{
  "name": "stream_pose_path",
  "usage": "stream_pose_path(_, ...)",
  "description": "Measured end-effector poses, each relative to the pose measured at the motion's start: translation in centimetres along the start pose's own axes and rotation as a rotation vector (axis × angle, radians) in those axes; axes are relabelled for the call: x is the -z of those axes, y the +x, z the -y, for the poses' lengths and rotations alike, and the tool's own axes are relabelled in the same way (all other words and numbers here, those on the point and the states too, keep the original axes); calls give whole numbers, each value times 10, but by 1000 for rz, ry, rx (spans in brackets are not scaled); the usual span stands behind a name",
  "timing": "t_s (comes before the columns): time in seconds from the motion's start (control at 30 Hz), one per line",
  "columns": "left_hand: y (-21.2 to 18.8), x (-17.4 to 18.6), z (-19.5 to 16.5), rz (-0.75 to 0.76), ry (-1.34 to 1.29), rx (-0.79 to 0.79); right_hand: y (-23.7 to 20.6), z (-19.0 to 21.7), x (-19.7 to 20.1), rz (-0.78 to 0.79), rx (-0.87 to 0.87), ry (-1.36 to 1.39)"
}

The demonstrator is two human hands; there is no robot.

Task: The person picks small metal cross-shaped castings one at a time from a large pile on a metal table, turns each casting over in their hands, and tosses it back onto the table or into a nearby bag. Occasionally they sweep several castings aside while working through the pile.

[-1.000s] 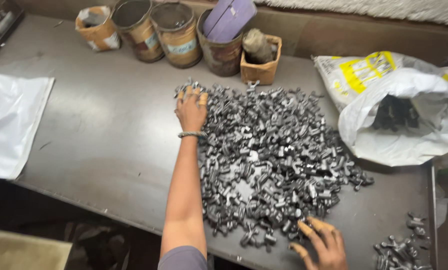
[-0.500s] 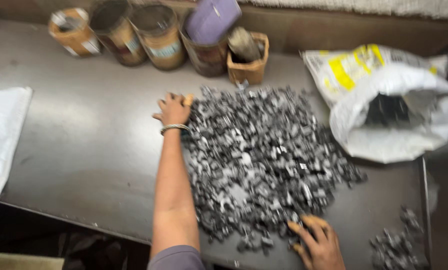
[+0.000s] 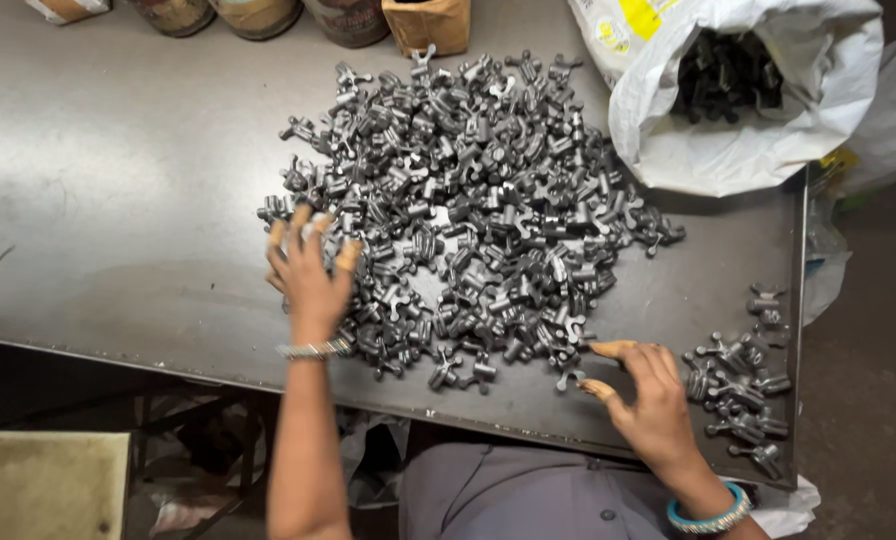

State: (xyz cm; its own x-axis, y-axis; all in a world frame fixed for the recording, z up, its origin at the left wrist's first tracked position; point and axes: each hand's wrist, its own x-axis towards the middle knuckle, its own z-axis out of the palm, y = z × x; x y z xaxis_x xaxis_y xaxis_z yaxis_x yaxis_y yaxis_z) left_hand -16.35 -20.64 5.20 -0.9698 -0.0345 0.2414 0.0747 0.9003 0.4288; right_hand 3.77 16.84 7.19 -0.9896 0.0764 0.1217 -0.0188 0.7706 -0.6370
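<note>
Metal parts (image 3: 468, 200): heaped in one broad dark grey pile mid-table, spread from the near edge toward the containers at the back.
Right hand (image 3: 658, 405): nearest to the camera, low on the table at the pile's near right corner, fingers spread and slack, nothing gripped.
Right fingertips (image 3: 613, 350): index tip just touching the outermost piece at the pile's edge, thumb lying apart from it on bare metal.
Small side pile (image 3: 743, 385): just right of that hand, near the table's right edge, kept well apart from the main heap.
Left hand (image 3: 310, 268): flat on the pile's left edge, palm down, fingers fanned open over the parts, resting on them rather than clasping any.
Left fingertips (image 3: 303, 215): lying among the outer pieces, parts showing between and beside them.
Table (image 3: 118, 200): dark steel sheet, bare to the left of the heap.
Doing it well, as a judgement: best worked from the loose rim inward, one piece pinched by its stem, sweeping hand kept flat so pieces slide rather than tumble off the near edge.
White sack (image 3: 748, 130): far right, mouth open, more dark parts inside.
Containers (image 3: 428, 22): along the back edge, a small cardboard box and round tins, only partly in view.
</note>
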Motion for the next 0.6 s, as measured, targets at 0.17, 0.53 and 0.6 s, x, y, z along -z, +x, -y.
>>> stream_pose_path(0.17, -115, -11, -78, 77, -190, 48, 11, 30, -20, -16, 151, -62)
stream_pose_path(0.53, -179, -2, -115, 252, -146, -17, 30, 41, -49, 46, 220, -273)
stream_pose_path(0.6, -178, -9, -109, 261, -153, -46, 30, 28, -45, 88, 103, -115)
